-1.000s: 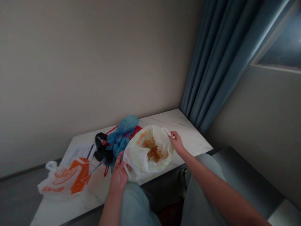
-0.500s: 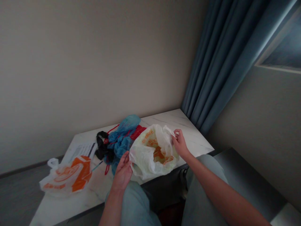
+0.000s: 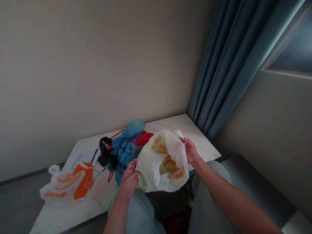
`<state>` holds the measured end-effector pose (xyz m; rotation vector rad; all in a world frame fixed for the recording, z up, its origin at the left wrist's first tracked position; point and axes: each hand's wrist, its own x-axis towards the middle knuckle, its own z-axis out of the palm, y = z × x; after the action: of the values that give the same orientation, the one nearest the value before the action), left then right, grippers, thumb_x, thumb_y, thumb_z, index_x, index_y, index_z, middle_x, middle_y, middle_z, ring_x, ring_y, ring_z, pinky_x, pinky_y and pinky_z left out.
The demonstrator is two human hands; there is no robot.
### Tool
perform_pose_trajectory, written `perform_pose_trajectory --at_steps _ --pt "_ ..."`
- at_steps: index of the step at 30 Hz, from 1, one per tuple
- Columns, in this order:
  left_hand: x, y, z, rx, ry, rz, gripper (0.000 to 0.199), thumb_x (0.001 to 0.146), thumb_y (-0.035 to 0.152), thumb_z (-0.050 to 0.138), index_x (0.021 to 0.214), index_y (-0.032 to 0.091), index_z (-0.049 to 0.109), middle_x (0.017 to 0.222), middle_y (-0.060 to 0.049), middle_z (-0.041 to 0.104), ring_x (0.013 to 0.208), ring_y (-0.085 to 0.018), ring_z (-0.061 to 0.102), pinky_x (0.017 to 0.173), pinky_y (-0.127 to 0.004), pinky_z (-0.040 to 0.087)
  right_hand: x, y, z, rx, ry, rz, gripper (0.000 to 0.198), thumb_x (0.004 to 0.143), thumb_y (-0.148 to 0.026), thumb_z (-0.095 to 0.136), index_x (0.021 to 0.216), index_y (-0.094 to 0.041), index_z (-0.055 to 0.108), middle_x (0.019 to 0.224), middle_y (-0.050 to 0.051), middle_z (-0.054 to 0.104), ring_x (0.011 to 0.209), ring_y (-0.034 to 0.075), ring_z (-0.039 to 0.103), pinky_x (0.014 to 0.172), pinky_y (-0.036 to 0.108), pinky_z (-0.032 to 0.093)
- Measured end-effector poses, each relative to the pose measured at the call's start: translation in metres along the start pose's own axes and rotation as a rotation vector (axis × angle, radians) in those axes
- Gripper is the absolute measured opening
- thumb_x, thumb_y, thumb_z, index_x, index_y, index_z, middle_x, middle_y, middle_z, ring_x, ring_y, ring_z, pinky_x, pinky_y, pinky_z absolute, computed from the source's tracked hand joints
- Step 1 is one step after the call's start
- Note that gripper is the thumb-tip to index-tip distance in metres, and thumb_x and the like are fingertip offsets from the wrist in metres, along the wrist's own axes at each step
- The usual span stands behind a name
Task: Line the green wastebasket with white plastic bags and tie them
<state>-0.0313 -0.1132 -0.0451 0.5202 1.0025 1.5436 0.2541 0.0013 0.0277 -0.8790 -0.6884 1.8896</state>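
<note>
A white plastic bag with orange print is stretched between my two hands, its mouth spread and facing me. Orange print shows through inside it. My left hand pinches the bag's left edge. On the far right side, my right hand grips the rim, with some fingertips hidden by the plastic. Just behind and to the left lie crumpled blue plastic bags, a red bag and a black bag, tangled with red drawstrings.
Flattened at the left end of the marble-patterned table is another white and orange plastic bag, beside a printed paper sheet. A blue curtain hangs at the right corner. My knees are under the table's front edge.
The white bag has come slightly closer and its mouth is spread wider and rounder. Both hands have shifted a little to the right and down, still holding it.
</note>
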Motion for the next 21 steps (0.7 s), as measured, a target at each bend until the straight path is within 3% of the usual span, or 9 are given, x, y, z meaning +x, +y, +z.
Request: perform_pose_trajectory --at_steps 5,8,11,15,17,21 --pt "0.000 0.001 0.001 -0.008 0.018 -0.007 0.055 0.059 0.010 0.078 0.111 0.025 0.069 0.121 -0.004 0.066 0.100 -0.017 0.065 0.084 -0.023 0.053 0.005 0.004 -0.002 0.005 -0.018 0.092 0.031 0.077 -0.046 0.062 0.090 -0.018 0.065 0.081 0.009 0.070 0.076 0.027 0.067 0.074 0.040 0.055" --pt "0.004 -0.001 0.000 -0.006 0.057 0.015 0.054 0.059 0.012 0.080 0.110 0.024 0.069 0.121 -0.004 0.066 0.095 -0.015 0.065 0.080 -0.022 0.053 0.009 0.002 0.000 0.034 0.002 0.071 0.030 0.077 -0.044 0.061 0.089 -0.017 0.066 0.079 0.009 0.071 0.072 0.027 0.068 0.073 0.041 0.056" --pt "0.007 -0.006 -0.001 0.034 0.098 0.008 0.053 0.059 0.019 0.084 0.109 0.023 0.068 0.097 -0.001 0.069 0.073 -0.010 0.062 0.063 -0.019 0.048 0.015 -0.002 0.000 0.023 0.062 -0.002 0.027 0.076 -0.044 0.059 0.084 -0.018 0.065 0.074 0.009 0.071 0.071 0.028 0.068 0.069 0.041 0.056" --pt "0.005 -0.013 -0.001 0.155 0.086 -0.127 0.037 0.062 0.036 0.084 0.089 0.015 0.069 0.063 0.002 0.059 0.052 -0.009 0.050 0.047 -0.020 0.035 0.022 -0.009 -0.008 0.002 0.137 -0.044 0.025 0.075 -0.045 0.058 0.078 -0.020 0.062 0.071 0.009 0.070 0.073 0.029 0.068 0.066 0.041 0.056" --pt "0.002 -0.014 -0.001 0.200 0.020 -0.225 0.036 0.065 0.044 0.082 0.075 0.013 0.067 0.062 -0.002 0.060 0.052 -0.011 0.051 0.048 -0.023 0.037 0.025 -0.011 -0.013 0.000 0.168 -0.071 0.024 0.075 -0.044 0.058 0.077 -0.021 0.061 0.069 0.008 0.069 0.073 0.028 0.068 0.066 0.039 0.056" --pt "-0.003 -0.008 0.002 0.158 -0.076 -0.327 0.042 0.071 0.053 0.077 0.067 0.015 0.060 0.059 -0.002 0.057 0.055 -0.013 0.052 0.054 -0.025 0.044 0.032 -0.011 -0.019 0.025 0.228 -0.123 0.021 0.072 -0.042 0.063 0.076 -0.022 0.059 0.063 0.004 0.066 0.069 0.025 0.067 0.065 0.036 0.055"
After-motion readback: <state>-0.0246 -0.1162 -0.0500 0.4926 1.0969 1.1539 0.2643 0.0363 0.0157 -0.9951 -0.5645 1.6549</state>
